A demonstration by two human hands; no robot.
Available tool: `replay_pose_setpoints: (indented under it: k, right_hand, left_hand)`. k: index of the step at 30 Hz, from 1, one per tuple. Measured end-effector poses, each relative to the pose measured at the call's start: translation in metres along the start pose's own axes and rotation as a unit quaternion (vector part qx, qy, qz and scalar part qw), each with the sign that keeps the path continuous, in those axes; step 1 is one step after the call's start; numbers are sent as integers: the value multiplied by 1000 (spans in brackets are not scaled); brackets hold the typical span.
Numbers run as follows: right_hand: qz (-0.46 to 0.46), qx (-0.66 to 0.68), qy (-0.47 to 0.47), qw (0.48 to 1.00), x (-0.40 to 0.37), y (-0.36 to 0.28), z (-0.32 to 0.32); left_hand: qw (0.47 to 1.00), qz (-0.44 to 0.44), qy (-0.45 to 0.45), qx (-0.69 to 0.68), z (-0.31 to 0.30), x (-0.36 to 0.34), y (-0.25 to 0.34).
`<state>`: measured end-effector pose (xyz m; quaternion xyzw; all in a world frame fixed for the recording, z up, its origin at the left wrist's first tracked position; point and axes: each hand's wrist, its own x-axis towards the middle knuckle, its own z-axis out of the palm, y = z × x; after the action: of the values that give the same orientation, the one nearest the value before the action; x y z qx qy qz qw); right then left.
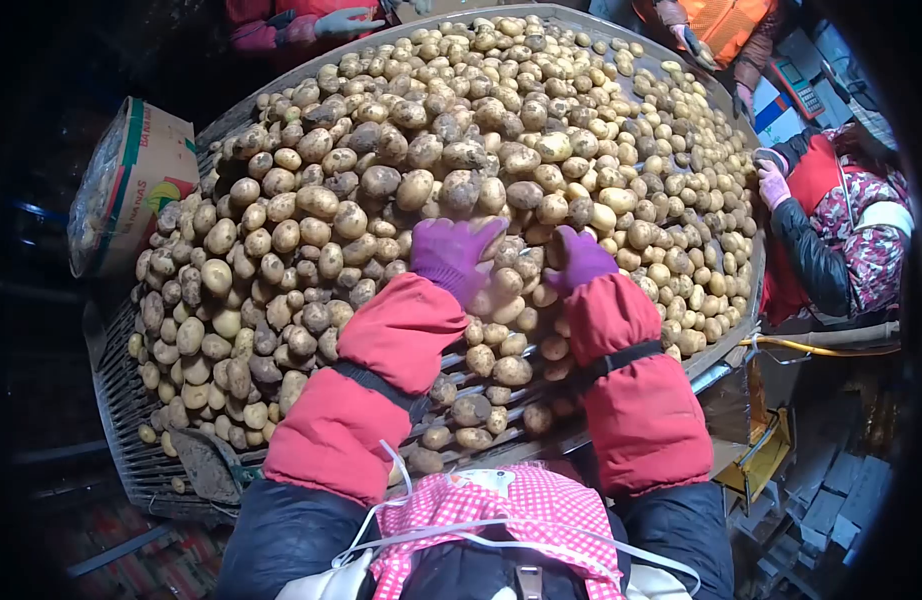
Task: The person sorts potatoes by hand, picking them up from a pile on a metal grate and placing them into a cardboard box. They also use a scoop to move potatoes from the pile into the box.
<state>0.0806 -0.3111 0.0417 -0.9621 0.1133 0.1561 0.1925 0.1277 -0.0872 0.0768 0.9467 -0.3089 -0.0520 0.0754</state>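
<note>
A large heap of potatoes (381,180), several with dark soil on them, covers a slatted metal table in front of me. My left hand (453,252), in a purple glove, rests low against the near side of the heap, thumb apart from the curved fingers. Just to its right, across a narrow gap with potatoes, my right hand (583,258) in a matching glove touches the pile, its thumb and fingers also apart. Neither hand visibly grips a potato; some fingertips are hidden or blurred. Loose potatoes (512,371) lie on the slats below and between my forearms.
A cardboard banana box (141,190) stands at the left edge. Other people work around the table: a gloved hand (349,22) at the far side, an orange vest (723,25) at far right, and a pink-gloved hand (772,184) at the right rim. A yellow hose (821,348) runs at right.
</note>
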Motion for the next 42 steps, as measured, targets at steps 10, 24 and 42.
replay_pose_setpoints:
  k: [10, 24, 42]
  right_hand:
    - [-180, 741, -23, 646, -195, 24, 29]
    - [153, 406, 375, 819, -328, 266, 108]
    - [-202, -184, -89, 958, -145, -57, 25]
  left_hand:
    - [938, 222, 23, -265, 10, -92, 120]
    - [889, 203, 199, -359, -12, -84, 108]
    - [974, -65, 79, -203, 18, -52, -37]
